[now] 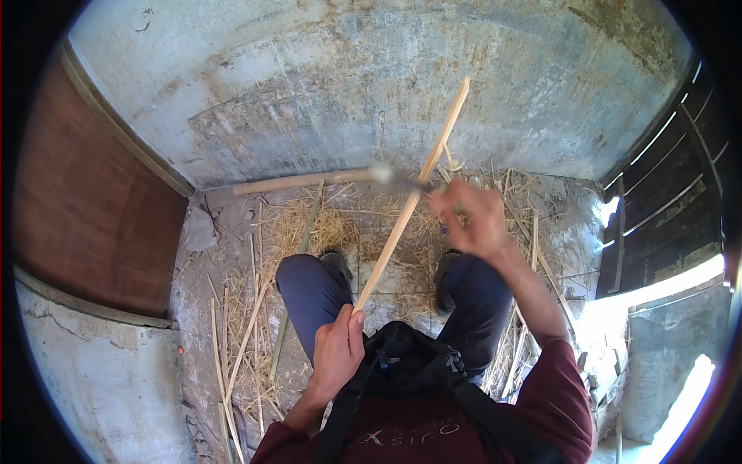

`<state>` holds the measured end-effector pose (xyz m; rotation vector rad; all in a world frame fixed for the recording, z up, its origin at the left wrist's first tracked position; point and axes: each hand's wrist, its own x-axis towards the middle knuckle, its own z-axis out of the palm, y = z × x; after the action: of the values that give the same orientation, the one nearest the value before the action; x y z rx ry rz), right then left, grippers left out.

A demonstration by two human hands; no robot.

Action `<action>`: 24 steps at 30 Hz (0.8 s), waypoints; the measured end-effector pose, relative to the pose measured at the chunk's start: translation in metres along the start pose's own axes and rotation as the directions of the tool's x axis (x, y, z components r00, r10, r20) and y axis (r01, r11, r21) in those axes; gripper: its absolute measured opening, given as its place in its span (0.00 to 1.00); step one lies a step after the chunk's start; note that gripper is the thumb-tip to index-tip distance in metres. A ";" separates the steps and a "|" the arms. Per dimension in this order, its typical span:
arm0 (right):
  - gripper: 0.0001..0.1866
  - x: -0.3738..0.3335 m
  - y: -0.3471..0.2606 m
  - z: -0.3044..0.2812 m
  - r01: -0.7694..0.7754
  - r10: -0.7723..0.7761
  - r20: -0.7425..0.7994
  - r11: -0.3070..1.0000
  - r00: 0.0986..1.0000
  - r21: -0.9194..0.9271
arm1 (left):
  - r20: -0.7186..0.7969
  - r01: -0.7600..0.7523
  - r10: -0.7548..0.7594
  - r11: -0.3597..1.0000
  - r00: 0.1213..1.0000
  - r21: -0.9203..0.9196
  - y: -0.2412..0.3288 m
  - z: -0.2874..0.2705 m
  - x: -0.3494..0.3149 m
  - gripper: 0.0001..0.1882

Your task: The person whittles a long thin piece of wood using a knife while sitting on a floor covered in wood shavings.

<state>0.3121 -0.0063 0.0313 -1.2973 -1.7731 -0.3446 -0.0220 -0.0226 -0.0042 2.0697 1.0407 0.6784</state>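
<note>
Head view shows you with your legs bent, and both of your hands are near the middle of the frame. Your left hand [336, 352], a little below the centre, has its fingers closed around the lower end of a long, narrow, pale-yellow woody strip [388, 251]. This strip rises in a slant to the upper right of the centre, where its tip appears before the stained grey-blue wall [309, 85]. Your right hand [471, 220], to the right of the centre, is blurred, but you have its fingers bent and clenched on a dark, narrow, blade-like tool [408, 183]. The tool points to the left and crosses the strip; because of the blur, one cannot tell whether its edge is touching. A thin, pale, curled shaving [451, 164] is at the strip, just above the tool.

In the left centre of the frame, dry yellow straw-like shavings [340, 226] are on the floor, and a slender green stick [311, 219] lies among them. Behind, along the foot of the wall, you have a round light-brown pole [290, 183]. At the bottom centre, a black fabric bag with straps [396, 340] rests against your dark red shirt [553, 394]
</note>
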 end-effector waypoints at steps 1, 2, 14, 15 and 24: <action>0.04 0.006 0.015 -0.006 -0.079 0.079 -0.066 0.997 0.995 0.013 | 0.016 0.004 -0.004 1.000 1.000 0.007 0.000 -0.001 -0.001 0.14; 0.04 0.014 0.033 -0.010 -0.154 0.157 -0.129 0.988 0.979 0.030 | 0.031 0.009 -0.009 1.000 0.999 0.013 -0.001 -0.001 -0.001 0.12; 0.05 0.025 0.053 -0.004 -0.155 0.167 -0.162 0.984 0.972 0.084 | 0.028 0.020 -0.021 1.000 0.999 0.023 -0.006 0.003 0.000 0.16; 0.06 0.030 0.058 -0.008 -0.185 0.203 -0.208 0.977 0.957 0.105 | 0.019 0.014 -0.014 1.000 1.000 0.022 -0.007 0.004 -0.001 0.16; 0.07 0.024 0.095 -0.022 -0.207 0.199 -0.108 0.977 0.974 -0.058 | 0.045 0.050 -0.052 0.998 0.998 0.039 -0.015 0.001 -0.014 0.15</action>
<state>0.4043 0.0338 0.0376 -1.4700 -1.5393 -0.3526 -0.0356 -0.0286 -0.0188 2.0740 1.0843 0.5873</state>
